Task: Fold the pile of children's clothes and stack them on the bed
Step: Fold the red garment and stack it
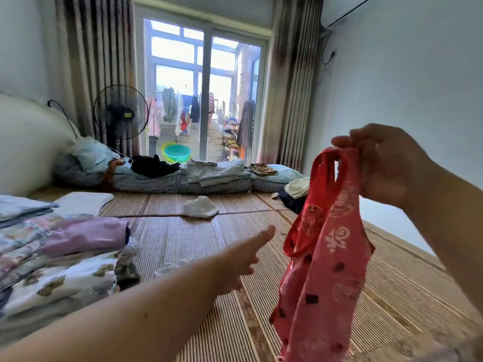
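Both hands are up over the bed. My right hand pinches the red vest by its bunched shoulder straps, with the fingers curled round the cloth. My left hand reaches out lower down, fingers loose and slightly spread, holding nothing.

The vest hangs limp and twisted from that one pinch, so I judge the step in hand is opening it out before any fold. To do it well, I should take one strap in my left hand, part the two straps so the front hangs square, and give it a light shake. Then I can lay it face down on the bare mat of the bed, smooth it, and fold it. The cloth looks thin and slack, so a fold made in the air would likely go crooked.

The vest hangs just to the right of my left hand and does not touch it. Its lower end runs out of view, so I cannot tell whether it reaches the mat. The folded stack lies at the left, beside my left forearm, well apart from the vest. Farther off, a small white cloth lies on the mat, and an unfolded heap sits at the far right.
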The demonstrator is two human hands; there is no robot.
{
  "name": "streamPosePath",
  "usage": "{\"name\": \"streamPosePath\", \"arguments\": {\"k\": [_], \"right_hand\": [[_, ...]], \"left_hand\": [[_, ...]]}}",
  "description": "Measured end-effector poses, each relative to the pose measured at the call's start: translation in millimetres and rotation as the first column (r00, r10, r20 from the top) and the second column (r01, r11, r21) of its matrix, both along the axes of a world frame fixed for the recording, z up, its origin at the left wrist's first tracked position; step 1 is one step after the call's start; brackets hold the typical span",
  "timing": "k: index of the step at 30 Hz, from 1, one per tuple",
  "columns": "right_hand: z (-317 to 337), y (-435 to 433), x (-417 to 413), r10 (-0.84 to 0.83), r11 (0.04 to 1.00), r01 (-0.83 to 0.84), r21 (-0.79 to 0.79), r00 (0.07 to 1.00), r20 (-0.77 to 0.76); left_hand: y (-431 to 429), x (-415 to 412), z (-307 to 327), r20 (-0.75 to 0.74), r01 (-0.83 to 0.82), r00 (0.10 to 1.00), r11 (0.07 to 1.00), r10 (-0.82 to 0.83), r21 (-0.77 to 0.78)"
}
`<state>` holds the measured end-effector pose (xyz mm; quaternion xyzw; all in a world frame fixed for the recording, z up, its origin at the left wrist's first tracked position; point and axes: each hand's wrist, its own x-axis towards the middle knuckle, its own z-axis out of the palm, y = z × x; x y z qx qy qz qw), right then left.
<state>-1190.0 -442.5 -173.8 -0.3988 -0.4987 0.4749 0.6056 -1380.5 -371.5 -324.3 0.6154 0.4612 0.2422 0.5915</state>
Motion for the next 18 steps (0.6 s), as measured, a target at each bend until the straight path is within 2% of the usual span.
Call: {"name": "streamPosePath", "arguments": {"k": [2,5,8,12,14,16,18], "right_hand": [[6,-3,2,-0.076,0.996,0.081,-0.028,0.987,0.144],[10,0,10,-0.14,0.987,0.156,-0.03,0.943,0.301],[11,-2,12,-0.154,0.984,0.174,-0.034,0.934,0.322],[6,-6,19,-0.238,0.968,0.25,-0.013,0.933,0.27],[3,-8,28,-0.296,0.952,0.305,-0.005,0.928,0.225],[2,-11,36,-0.329,0.943,0.332,0.007,0.931,0.158],[4,-12,41,-0.326,0.945,0.325,0.024,0.94,0.105]], "left_hand": [[-5,11,-7,0.004,0.102,0.995,0.985,-0.102,-0.137],[-10,25,-18,0.107,0.208,0.976,0.95,-0.187,-0.232],[-11,39,-27,0.293,0.219,0.945,0.946,-0.145,-0.24],[2,28,-16,0.54,0.302,0.832,0.922,-0.131,-0.241],[11,10,-6,0.509,0.332,0.837,0.926,-0.201,-0.181],[18,-6,3,0.339,0.262,0.917,0.958,-0.21,-0.115],[19,-16,5,0.18,0.21,0.966,0.97,-0.187,-0.121]]}}
